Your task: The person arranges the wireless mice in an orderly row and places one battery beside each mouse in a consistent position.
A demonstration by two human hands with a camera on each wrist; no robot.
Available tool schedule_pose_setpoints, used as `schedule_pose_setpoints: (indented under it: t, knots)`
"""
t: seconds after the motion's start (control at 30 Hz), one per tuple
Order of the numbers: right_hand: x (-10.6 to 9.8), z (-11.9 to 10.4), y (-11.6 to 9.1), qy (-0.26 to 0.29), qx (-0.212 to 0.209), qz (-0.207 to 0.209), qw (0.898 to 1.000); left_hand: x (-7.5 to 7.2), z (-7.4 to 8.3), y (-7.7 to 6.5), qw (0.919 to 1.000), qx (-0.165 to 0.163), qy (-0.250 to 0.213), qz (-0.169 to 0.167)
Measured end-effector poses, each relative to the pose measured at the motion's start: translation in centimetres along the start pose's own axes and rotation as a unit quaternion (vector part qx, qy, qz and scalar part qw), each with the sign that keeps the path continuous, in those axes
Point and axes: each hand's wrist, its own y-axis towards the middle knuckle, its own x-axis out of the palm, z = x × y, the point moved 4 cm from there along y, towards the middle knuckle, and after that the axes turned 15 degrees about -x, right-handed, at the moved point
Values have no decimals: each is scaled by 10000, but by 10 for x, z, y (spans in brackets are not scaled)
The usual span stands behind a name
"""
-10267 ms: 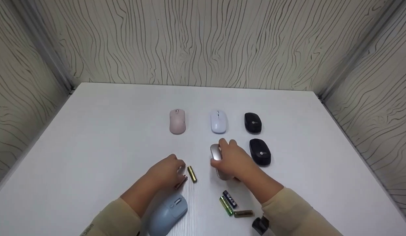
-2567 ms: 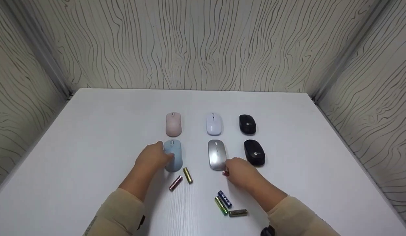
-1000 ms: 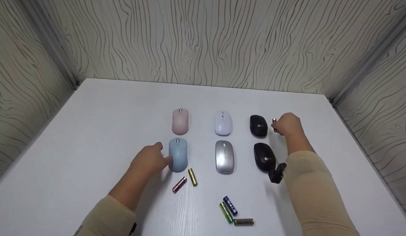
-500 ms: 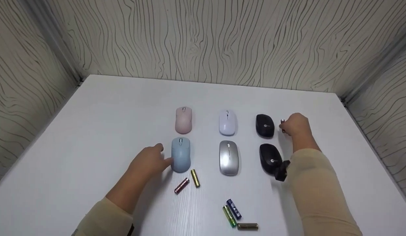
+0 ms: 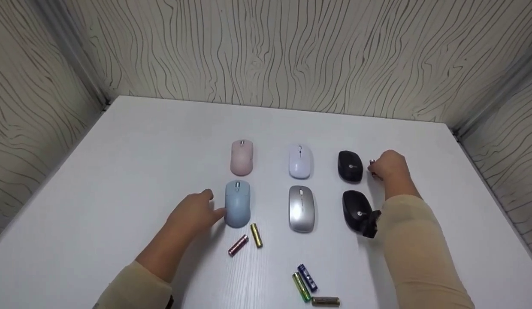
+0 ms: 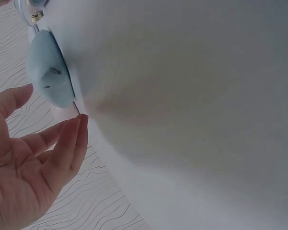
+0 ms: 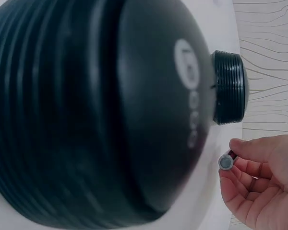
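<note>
My right hand [image 5: 390,165] pinches a red battery [image 7: 226,163] between thumb and fingers, just right of the rear black mouse [image 5: 350,166]. Most of that battery hides behind the fingers in the head view. A second black mouse [image 5: 356,210] lies nearer, partly covered by the wrist camera. Beside the light blue mouse [image 5: 237,204] is my left hand [image 5: 195,212], its fingers relaxed and holding nothing. The left thumb is close to that mouse's left side; whether it touches, I cannot tell.
Pink [image 5: 242,157], white [image 5: 299,161] and silver [image 5: 301,209] mice lie on the white table. A red battery [image 5: 238,246] and a gold one [image 5: 256,235] are near the blue mouse. Blue [image 5: 307,277], green [image 5: 301,287] and brown [image 5: 326,301] batteries lie at the front.
The silver mouse was let go, and the blue mouse moved forward below the pink one. My right hand carried the red battery from beside the silver mouse to the far right. My left hand released the blue mouse.
</note>
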Motion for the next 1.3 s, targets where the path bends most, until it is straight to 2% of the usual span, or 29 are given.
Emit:
schedule_pose_setpoints:
  t: [0.27, 0.67, 0.9, 1.1, 1.3]
  knots:
    - [6, 0, 0, -50, -15, -78, 10000, 0, -1, 2, 9999, 95, -52, -43]
    - [8, 0, 0, -155, -80, -25, 9998, 3, 0, 1, 9999, -105, -115, -50]
    - [9, 1, -2, -53, 61, -156, 9998, 3, -1, -2, 9999, -64, -121, -29]
    - [7, 1, -6, -166, -16, -187, 9997, 0, -1, -4, 9999, 17, -155, -13]
    - [-5, -3, -15, -213, -148, -209, 9994, -4, -3, -7, 9999, 117, -105, 73]
